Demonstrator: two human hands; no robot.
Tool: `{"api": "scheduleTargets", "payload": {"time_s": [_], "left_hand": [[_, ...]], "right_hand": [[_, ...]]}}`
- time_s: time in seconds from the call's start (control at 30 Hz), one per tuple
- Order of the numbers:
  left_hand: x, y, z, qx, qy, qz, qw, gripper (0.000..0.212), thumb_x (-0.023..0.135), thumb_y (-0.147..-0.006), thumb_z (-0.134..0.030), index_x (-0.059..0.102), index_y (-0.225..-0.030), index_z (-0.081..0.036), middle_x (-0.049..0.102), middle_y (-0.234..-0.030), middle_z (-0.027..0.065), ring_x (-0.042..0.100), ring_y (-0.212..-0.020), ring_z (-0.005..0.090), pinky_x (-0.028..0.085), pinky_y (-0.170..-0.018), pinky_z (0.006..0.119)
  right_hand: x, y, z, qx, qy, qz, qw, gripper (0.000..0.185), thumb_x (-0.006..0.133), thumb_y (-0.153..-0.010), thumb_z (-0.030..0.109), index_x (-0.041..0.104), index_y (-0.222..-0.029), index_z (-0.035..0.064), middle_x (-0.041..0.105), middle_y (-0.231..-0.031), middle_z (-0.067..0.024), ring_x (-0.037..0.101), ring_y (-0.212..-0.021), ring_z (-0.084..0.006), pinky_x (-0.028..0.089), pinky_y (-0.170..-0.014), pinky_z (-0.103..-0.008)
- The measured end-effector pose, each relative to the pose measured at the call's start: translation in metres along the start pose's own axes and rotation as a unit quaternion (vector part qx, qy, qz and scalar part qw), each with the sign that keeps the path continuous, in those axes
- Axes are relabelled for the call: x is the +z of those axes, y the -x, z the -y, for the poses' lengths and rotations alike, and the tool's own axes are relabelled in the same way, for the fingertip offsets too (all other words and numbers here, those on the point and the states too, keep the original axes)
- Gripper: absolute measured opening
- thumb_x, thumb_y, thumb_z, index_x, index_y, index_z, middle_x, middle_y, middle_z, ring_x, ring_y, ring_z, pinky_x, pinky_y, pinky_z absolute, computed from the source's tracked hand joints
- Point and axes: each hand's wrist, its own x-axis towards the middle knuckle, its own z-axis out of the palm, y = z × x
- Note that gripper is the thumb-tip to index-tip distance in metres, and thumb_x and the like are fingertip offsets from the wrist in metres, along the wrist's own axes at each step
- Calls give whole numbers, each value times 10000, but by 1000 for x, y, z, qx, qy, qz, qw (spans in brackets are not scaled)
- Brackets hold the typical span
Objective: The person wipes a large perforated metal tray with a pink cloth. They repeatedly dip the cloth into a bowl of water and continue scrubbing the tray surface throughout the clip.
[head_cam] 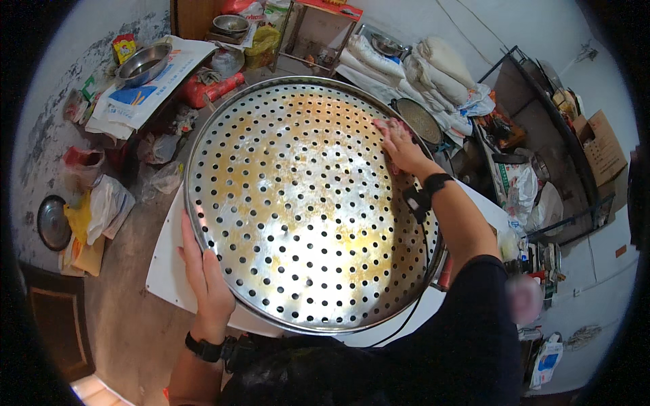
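A large round metal steamer tray with punched holes (304,203) fills the middle of the view, its surface marked with yellow-brown stains. It stands tilted over a white tabletop (170,264). At the lower left rim my left hand (205,279) grips the tray's edge, thumb on the inner side and fingers outside. My right hand (401,147) lies flat near the upper right rim, pressing a pink-red cloth (395,123) against the perforated surface; the cloth is mostly hidden under the fingers. Both wrists wear black straps with small devices, and a black cable hangs from the right one.
On the left, a metal basin (144,63) rests on a sheet-covered surface, with plastic bags (109,203) below. Stacked white sacks (431,71) and a round sieve (419,121) lie behind the tray. A dark metal rack (548,137) and cardboard box (604,147) stand at right.
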Motion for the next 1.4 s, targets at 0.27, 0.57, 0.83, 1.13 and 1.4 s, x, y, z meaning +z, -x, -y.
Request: {"api": "scheduleTargets", "payload": {"time_s": [0.27,0.57,0.83,1.13,1.4], "left_hand": [[3,-1,7,-1,17,-6,1000,568,307,-1001,-197,171,-1506,25,369,-1467,171,424,-1301,216,339,-1075,346],[-1,1,3,-4,13,-24,1000,552,302,-989,-158,199,-1499,28,347,-1477,178,401,-1310,230,298,-1096,342],[-1,3,7,6,5,-26,1000,542,324,-1003,-182,215,-1494,19,349,-1468,156,409,-1298,215,335,-1072,338],[0,-5,9,6,16,-24,1000,543,334,-1000,-186,220,-1493,12,389,-1445,159,453,-1265,223,370,-1049,333],[0,3,0,-2,12,-26,1000,525,321,-999,-146,236,-1489,18,371,-1461,152,415,-1292,211,324,-1081,330]], "right_hand": [[-41,74,213,-282,-262,86,919,567,484,-907,267,367,-1419,54,396,-1368,-306,357,-1282,-494,232,-1139,-495],[-68,113,168,-187,-98,195,958,551,475,-954,275,332,-1483,209,283,-1529,-137,244,-1423,-338,286,-1113,-525],[-44,119,105,-127,-106,65,984,557,538,-877,281,433,-1399,118,306,-1510,-193,221,-1430,-366,161,-1155,-516],[-68,206,253,-313,-226,219,896,657,315,-998,507,335,-1447,27,236,-1530,-230,259,-1401,-414,269,-1093,-565],[-103,222,127,-20,51,234,971,716,350,-947,613,175,-1537,248,165,-1577,-173,155,-1457,-368,184,-1101,-647]]}}
